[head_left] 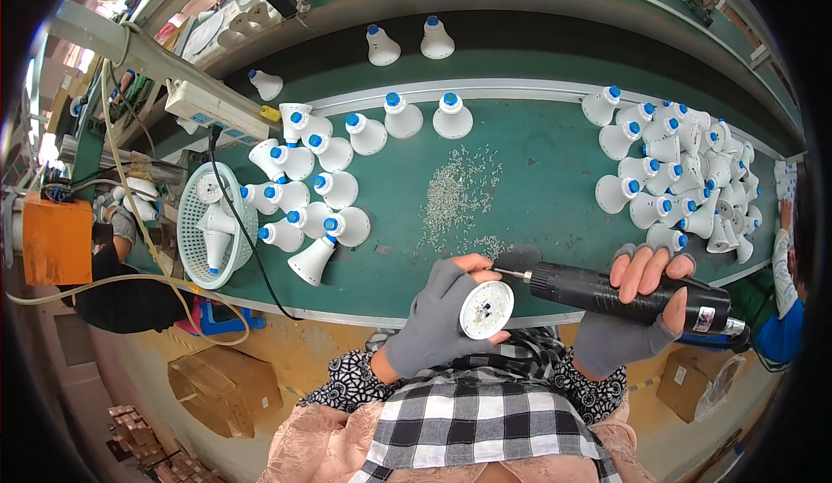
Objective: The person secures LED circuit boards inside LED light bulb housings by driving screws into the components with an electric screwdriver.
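Note:
My left hand [438,314], in a grey fingerless glove, is closed around a white lamp housing [487,310]. Its round open face, with a circuit board inside, is turned up towards me. In my right hand [637,301], gloved the same way, lies a black electric screwdriver [589,290]. The bit points left and its tip is beside my left thumb and forefinger, above the housing's rim. Whether a screw sits on the tip is too small to tell. Small screws [455,192] are spread on the green table [537,162] just beyond my hands.
White lamp housings with blue caps stand in groups at left [334,190] and right [641,171]. A pale green basket [186,231] holds more, with a black cable [230,210] hanging across it. A power strip [212,112] is at the left. Other people [784,301] sit at both sides.

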Action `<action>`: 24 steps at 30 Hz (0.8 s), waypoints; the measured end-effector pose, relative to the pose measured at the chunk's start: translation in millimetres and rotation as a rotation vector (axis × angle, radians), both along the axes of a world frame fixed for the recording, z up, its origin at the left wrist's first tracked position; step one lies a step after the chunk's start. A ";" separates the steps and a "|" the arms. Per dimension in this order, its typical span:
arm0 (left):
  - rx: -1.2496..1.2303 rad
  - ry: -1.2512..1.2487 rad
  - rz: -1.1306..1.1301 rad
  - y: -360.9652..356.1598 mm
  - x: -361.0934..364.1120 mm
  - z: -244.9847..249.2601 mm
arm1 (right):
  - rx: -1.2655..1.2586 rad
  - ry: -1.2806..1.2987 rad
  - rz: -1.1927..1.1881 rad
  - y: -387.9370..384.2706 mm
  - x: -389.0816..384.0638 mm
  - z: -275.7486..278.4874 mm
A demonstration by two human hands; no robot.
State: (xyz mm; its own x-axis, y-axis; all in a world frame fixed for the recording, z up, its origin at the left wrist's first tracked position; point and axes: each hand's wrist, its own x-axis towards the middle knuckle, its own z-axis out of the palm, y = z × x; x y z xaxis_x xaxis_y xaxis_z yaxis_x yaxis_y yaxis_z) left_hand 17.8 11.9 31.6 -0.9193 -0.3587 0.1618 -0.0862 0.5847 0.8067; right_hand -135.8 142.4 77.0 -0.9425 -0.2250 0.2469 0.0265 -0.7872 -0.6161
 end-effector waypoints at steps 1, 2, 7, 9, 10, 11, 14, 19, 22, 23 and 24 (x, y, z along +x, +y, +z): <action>0.009 0.004 -0.006 0.5 0.1 0.5 | 0.000 0.000 0.003 -0.6 0.6 -0.7; 0.018 0.009 -0.010 1.0 0.0 1.4 | 0.000 0.000 0.008 -1.3 1.0 -1.4; 0.049 0.022 -0.019 0.3 0.9 1.3 | -0.007 0.012 0.042 -1.4 0.4 -5.9; 0.095 0.022 -0.024 0.7 1.4 2.8 | -0.018 0.003 0.060 -2.1 0.1 -8.0; 0.084 0.019 -0.033 0.4 1.6 3.7 | -0.020 -0.011 0.061 -3.5 -0.2 -8.8; 0.073 0.016 -0.042 -0.2 1.7 4.7 | -0.021 -0.025 0.062 -4.4 -0.6 -9.1; -0.019 0.032 -0.049 -3.1 1.7 1.2 | -0.021 -0.043 0.008 -3.5 -3.5 -7.8; -0.096 0.048 -0.049 -2.2 2.7 -2.0 | -0.048 -0.023 0.021 -1.6 -5.1 -2.5; -0.114 0.053 -0.064 -1.8 2.5 -0.6 | -0.043 -0.030 0.041 -4.4 -3.2 -1.4; -0.111 0.052 -0.069 -1.8 2.6 0.4 | -0.037 -0.036 0.044 -4.6 -2.8 -1.8; -0.108 0.052 -0.074 -1.9 2.7 1.0 | -0.031 -0.043 0.047 -4.9 -2.5 -2.2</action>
